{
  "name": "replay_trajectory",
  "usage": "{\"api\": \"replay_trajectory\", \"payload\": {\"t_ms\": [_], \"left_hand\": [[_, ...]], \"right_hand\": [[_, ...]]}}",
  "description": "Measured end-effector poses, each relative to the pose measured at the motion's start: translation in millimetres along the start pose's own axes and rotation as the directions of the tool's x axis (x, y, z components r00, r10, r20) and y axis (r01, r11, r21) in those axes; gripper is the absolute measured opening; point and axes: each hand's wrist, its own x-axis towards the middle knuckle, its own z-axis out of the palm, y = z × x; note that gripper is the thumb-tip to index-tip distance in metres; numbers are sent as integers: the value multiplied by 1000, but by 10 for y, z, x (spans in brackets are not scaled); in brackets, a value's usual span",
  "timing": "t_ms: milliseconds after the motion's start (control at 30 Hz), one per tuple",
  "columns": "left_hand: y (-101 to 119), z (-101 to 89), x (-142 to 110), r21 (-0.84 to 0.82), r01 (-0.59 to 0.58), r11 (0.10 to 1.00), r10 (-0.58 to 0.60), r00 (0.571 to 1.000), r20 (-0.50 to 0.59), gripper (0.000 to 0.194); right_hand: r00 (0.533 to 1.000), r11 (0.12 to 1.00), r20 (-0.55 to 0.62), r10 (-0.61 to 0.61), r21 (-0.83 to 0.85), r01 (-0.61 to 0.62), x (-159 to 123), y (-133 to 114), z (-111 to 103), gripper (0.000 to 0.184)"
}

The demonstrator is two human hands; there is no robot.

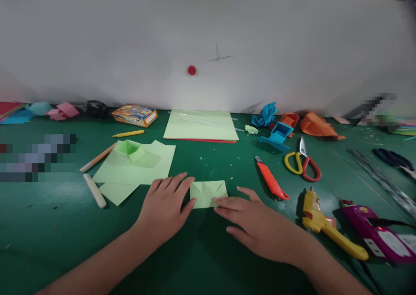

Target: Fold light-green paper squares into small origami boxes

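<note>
A small folded piece of pale green paper point(209, 191) lies flat on the green table in front of me, with crease lines and angled flaps near its upper corners. My left hand point(167, 206) rests palm down at its left side, fingers stretched forward, the thumb and fingertips touching that edge. From the other side, my right hand point(250, 221) reaches in with fingers apart, its fingertips pressing on the lower right part of the paper. Left of my hands, a pale green paper box shape point(130, 150) stands on flat green sheets point(156, 158).
Behind lies a stack of paper point(201, 124). To the right are a red cutter point(271, 180), scissors point(303, 158), a yellow glue gun point(328, 225) and a purple device point(378, 230). A patterned box point(134, 114), yellow pen point(128, 134) and blue folded paper point(279, 134) sit farther back.
</note>
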Motion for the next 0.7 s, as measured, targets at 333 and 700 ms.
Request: {"api": "replay_trajectory", "payload": {"t_ms": [333,700], "left_hand": [[-31,190,22,-126,34,991,-25,997,68,39],[19,99,91,-309,44,950,-20,997,79,23]], "right_hand": [[895,973,-392,211,0,-229,416,97,238,43],[890,988,-437,131,-15,-152,493,160,277,44]]}}
